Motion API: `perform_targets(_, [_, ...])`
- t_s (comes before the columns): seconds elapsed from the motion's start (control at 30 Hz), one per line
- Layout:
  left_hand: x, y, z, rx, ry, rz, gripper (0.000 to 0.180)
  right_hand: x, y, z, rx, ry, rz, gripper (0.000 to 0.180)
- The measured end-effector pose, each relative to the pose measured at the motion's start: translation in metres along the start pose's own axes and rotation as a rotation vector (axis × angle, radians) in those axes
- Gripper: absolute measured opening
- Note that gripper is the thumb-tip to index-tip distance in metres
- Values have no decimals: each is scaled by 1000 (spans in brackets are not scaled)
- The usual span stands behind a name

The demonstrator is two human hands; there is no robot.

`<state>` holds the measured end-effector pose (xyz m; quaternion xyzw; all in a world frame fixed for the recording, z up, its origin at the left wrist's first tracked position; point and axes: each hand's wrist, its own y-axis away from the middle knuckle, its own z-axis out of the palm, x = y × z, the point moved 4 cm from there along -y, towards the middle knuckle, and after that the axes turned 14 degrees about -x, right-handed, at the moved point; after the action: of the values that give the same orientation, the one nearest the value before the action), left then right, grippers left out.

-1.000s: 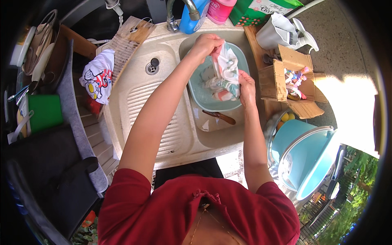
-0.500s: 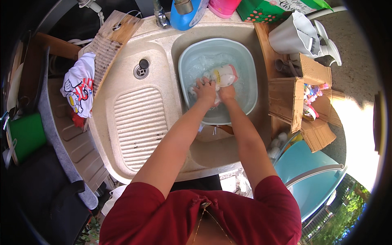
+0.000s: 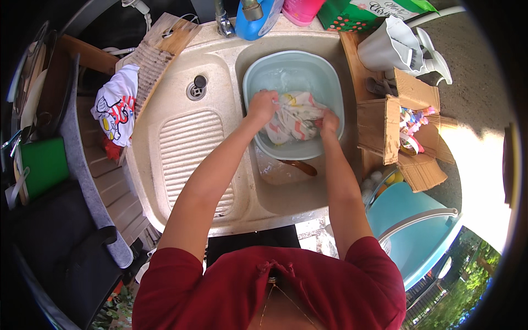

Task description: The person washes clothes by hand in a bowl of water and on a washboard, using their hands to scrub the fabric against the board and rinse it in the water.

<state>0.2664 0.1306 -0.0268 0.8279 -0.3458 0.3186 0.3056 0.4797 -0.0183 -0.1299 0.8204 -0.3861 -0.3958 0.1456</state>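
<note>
A wet, white patterned cloth (image 3: 297,118) with pink and yellow marks is stretched between my hands over a pale blue basin (image 3: 340,93). My left hand (image 3: 265,104) grips its left side in closed fingers. On the opposite side, my right hand (image 3: 329,122) is closed round another bunch of it. The cloth's lower part hangs down into the water, and its exact kind cannot be made out. Water fills the basin, which sits in the right bowl of a beige sink (image 3: 242,212).
A brown-handled utensil (image 3: 301,166) lies below the basin. Left stands a wooden washboard (image 3: 157,55) beside a white printed cloth (image 3: 118,102). Bottles and a tap (image 3: 223,25) line the back. At right are a grey jug (image 3: 390,44), a cardboard box (image 3: 379,129) and a blue bucket (image 3: 410,220).
My hands have moved apart, left hand to the left and right hand to the right. The cloth, bunched up before, is now spread between them. The whole view has shifted slightly.
</note>
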Motion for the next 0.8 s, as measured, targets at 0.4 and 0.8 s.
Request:
perform_targets(0.4, [40,26,-12,80,-582,134,21,-34,80,-5,629,-976,-181,22])
perform_targets(0.8, [-50,-12,87,-257,-532,-431,36,-83,42,59,134,294,-5,34])
